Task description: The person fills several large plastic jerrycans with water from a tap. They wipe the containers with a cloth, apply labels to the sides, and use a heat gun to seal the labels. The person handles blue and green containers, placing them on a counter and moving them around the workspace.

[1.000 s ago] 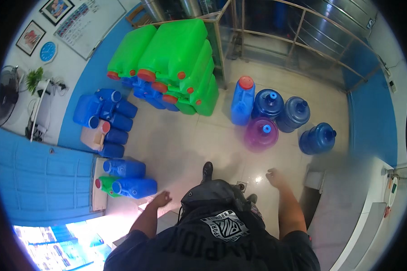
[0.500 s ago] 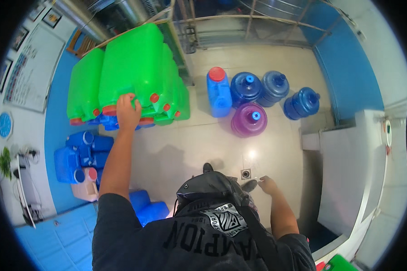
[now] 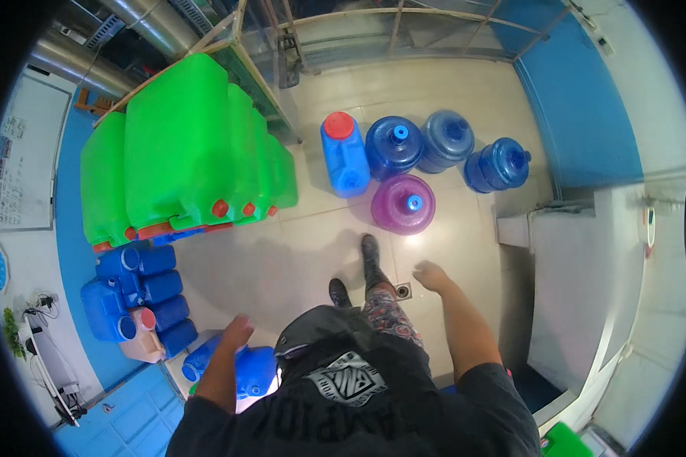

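My left hand (image 3: 240, 332) hangs low beside my body, over the blue jugs (image 3: 253, 371) on the floor. Its fingers are blurred, and I see nothing held in it. Farther forward on the other side, my right hand (image 3: 432, 276) is held out empty, fingers loosely bent and apart. Ahead of it stands a purple round water bottle (image 3: 404, 217) with a blue cap, which it does not touch. Large green jerrycans (image 3: 177, 141) with red caps are stacked at the left, away from both hands.
A blue jug with a red cap (image 3: 344, 156) stands beside blue water bottles (image 3: 393, 148), one (image 3: 498, 165) lying tilted. More blue jugs (image 3: 164, 287) and a pinkish jug (image 3: 142, 339) line the left wall. A white counter (image 3: 575, 282) borders the right. A floor drain (image 3: 403, 291) lies near my boots.
My left hand has come off the green jerrycan and dropped back to my side. My right hand has swung forward. One boot has stepped ahead toward the purple bottle.
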